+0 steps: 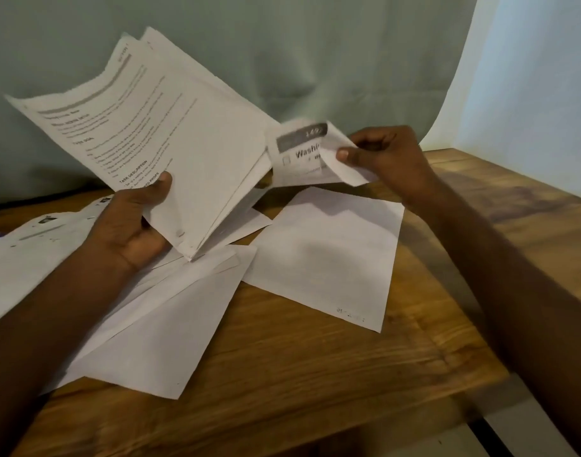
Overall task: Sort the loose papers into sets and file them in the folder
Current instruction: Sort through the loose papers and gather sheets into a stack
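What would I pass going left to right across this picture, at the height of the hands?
Printed sheets lying on the table → left hand → held stack of papers → single curled sheet → right hand → bare wooden table.

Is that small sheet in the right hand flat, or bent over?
Bent over. The small sheet curls at its lower right corner, where the right hand pinches it, hiding part of the print.

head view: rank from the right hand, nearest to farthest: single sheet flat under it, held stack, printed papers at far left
1. Single sheet, flat on the table just below the right hand.
2. Held stack, gripped by the left hand, centre-left.
3. Printed papers, far left table edge.
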Demonstrator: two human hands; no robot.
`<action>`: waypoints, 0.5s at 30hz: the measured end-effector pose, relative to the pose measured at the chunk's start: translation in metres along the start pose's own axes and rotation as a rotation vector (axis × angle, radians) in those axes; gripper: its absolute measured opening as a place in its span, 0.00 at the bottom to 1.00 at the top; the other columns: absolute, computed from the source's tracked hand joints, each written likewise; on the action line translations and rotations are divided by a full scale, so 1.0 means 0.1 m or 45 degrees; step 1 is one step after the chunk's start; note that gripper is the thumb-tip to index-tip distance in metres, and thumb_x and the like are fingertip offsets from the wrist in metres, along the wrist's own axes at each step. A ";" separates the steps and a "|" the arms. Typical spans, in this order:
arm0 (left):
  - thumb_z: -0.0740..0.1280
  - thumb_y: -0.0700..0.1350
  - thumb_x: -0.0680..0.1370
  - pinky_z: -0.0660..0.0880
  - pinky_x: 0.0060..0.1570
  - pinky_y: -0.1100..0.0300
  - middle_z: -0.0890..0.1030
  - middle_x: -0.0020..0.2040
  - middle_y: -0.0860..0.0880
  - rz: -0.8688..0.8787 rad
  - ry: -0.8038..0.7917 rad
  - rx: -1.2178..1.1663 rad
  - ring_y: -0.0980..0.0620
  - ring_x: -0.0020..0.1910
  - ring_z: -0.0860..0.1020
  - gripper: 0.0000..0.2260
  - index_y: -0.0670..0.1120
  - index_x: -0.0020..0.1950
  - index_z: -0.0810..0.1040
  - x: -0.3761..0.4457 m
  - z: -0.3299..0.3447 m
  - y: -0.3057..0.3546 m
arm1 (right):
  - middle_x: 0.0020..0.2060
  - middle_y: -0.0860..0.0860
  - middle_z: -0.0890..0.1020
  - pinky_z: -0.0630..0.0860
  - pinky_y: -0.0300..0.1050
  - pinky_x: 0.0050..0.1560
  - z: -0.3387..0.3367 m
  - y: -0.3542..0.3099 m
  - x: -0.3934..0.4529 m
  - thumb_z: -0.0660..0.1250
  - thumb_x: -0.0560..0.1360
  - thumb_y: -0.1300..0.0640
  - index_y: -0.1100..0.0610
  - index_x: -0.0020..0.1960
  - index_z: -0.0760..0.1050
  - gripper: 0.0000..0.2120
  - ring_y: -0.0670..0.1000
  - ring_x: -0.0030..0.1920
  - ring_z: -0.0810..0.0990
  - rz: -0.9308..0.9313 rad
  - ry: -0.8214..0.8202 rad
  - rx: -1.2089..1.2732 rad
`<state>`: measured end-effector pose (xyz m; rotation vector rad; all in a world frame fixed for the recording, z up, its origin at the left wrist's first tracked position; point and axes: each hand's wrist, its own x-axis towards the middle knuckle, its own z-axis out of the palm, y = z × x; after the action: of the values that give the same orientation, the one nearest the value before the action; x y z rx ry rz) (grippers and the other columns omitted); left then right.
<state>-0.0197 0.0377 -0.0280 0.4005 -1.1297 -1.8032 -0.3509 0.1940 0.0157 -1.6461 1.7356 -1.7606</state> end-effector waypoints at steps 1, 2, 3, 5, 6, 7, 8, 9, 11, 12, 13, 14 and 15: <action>0.62 0.38 0.85 0.78 0.63 0.46 0.78 0.71 0.49 -0.004 -0.024 -0.056 0.48 0.69 0.77 0.21 0.51 0.77 0.71 0.00 0.00 0.00 | 0.44 0.47 0.88 0.81 0.41 0.45 -0.02 -0.03 0.02 0.77 0.74 0.58 0.59 0.54 0.85 0.10 0.48 0.44 0.87 -0.009 0.073 0.066; 0.60 0.38 0.85 0.78 0.64 0.46 0.77 0.72 0.49 0.002 -0.038 -0.098 0.48 0.71 0.76 0.21 0.51 0.78 0.70 0.00 0.00 -0.01 | 0.46 0.50 0.88 0.83 0.46 0.50 -0.04 -0.04 0.05 0.77 0.74 0.57 0.59 0.55 0.85 0.11 0.52 0.47 0.87 -0.001 0.130 0.165; 0.59 0.39 0.86 0.78 0.64 0.47 0.76 0.73 0.49 0.011 -0.057 -0.134 0.48 0.71 0.75 0.20 0.51 0.78 0.69 -0.01 0.00 -0.01 | 0.50 0.54 0.88 0.83 0.53 0.55 -0.07 -0.03 0.09 0.77 0.74 0.55 0.59 0.57 0.85 0.13 0.57 0.52 0.86 0.048 0.164 0.323; 0.56 0.39 0.87 0.79 0.62 0.50 0.76 0.74 0.49 0.046 -0.088 -0.187 0.48 0.71 0.76 0.20 0.50 0.80 0.67 -0.03 0.02 0.01 | 0.63 0.62 0.82 0.77 0.64 0.65 -0.09 -0.05 0.12 0.78 0.72 0.51 0.60 0.64 0.80 0.24 0.66 0.64 0.80 0.233 0.100 0.787; 0.55 0.39 0.88 0.79 0.61 0.51 0.75 0.74 0.48 0.067 -0.104 -0.190 0.48 0.71 0.76 0.20 0.50 0.80 0.66 -0.04 0.05 0.02 | 0.68 0.63 0.77 0.73 0.66 0.68 -0.08 -0.06 0.13 0.79 0.72 0.50 0.60 0.69 0.77 0.30 0.67 0.69 0.75 0.327 0.034 1.005; 0.54 0.39 0.88 0.80 0.61 0.51 0.75 0.74 0.48 0.084 -0.113 -0.187 0.48 0.70 0.76 0.21 0.49 0.80 0.65 -0.05 0.09 0.02 | 0.72 0.62 0.73 0.70 0.66 0.71 -0.07 -0.08 0.13 0.79 0.72 0.49 0.60 0.72 0.74 0.33 0.66 0.72 0.72 0.399 -0.014 1.160; 0.54 0.38 0.87 0.80 0.60 0.52 0.76 0.73 0.49 0.098 -0.117 -0.177 0.49 0.69 0.77 0.21 0.48 0.80 0.66 -0.06 0.13 0.02 | 0.74 0.60 0.72 0.68 0.64 0.72 -0.03 -0.11 0.11 0.77 0.73 0.49 0.59 0.74 0.73 0.33 0.64 0.74 0.71 0.450 -0.052 1.242; 0.54 0.37 0.87 0.80 0.60 0.52 0.78 0.70 0.49 0.116 -0.110 -0.160 0.49 0.68 0.79 0.21 0.48 0.80 0.67 -0.07 0.18 0.01 | 0.73 0.59 0.73 0.69 0.61 0.73 0.02 -0.14 0.09 0.75 0.76 0.50 0.59 0.75 0.72 0.31 0.62 0.73 0.72 0.492 -0.101 1.299; 0.57 0.36 0.85 0.79 0.63 0.50 0.80 0.68 0.49 0.106 -0.101 -0.112 0.49 0.67 0.79 0.22 0.47 0.79 0.69 -0.10 0.27 -0.01 | 0.67 0.57 0.78 0.75 0.55 0.69 0.13 -0.15 0.03 0.69 0.80 0.50 0.59 0.74 0.73 0.25 0.57 0.65 0.79 0.540 -0.211 1.408; 0.59 0.37 0.84 0.77 0.65 0.49 0.80 0.69 0.48 0.071 -0.108 -0.092 0.48 0.68 0.78 0.22 0.48 0.77 0.71 -0.12 0.30 -0.02 | 0.63 0.56 0.80 0.77 0.53 0.66 0.17 -0.15 0.01 0.67 0.81 0.50 0.59 0.72 0.74 0.22 0.55 0.61 0.81 0.551 -0.246 1.449; 0.61 0.38 0.82 0.75 0.66 0.48 0.79 0.69 0.47 0.025 -0.124 -0.072 0.48 0.70 0.77 0.22 0.48 0.77 0.72 -0.14 0.34 -0.04 | 0.60 0.55 0.82 0.79 0.52 0.64 0.20 -0.16 -0.01 0.65 0.83 0.51 0.59 0.69 0.77 0.19 0.55 0.58 0.82 0.564 -0.270 1.480; 0.62 0.39 0.81 0.75 0.67 0.48 0.79 0.70 0.47 -0.010 -0.145 -0.058 0.47 0.70 0.76 0.22 0.48 0.76 0.72 -0.15 0.35 -0.04 | 0.57 0.55 0.84 0.81 0.51 0.61 0.21 -0.19 -0.03 0.62 0.83 0.52 0.59 0.66 0.79 0.16 0.54 0.56 0.84 0.572 -0.283 1.499; 0.62 0.39 0.81 0.75 0.66 0.47 0.79 0.70 0.46 -0.033 -0.167 -0.045 0.47 0.70 0.77 0.22 0.49 0.76 0.73 -0.17 0.37 -0.05 | 0.55 0.55 0.85 0.82 0.51 0.58 0.22 -0.22 -0.04 0.60 0.84 0.53 0.60 0.62 0.81 0.15 0.54 0.54 0.84 0.571 -0.288 1.517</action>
<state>-0.0382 0.0720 -0.0163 0.2807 -1.1853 -1.8919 -0.3207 0.1910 0.0240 -0.7872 0.5729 -1.6940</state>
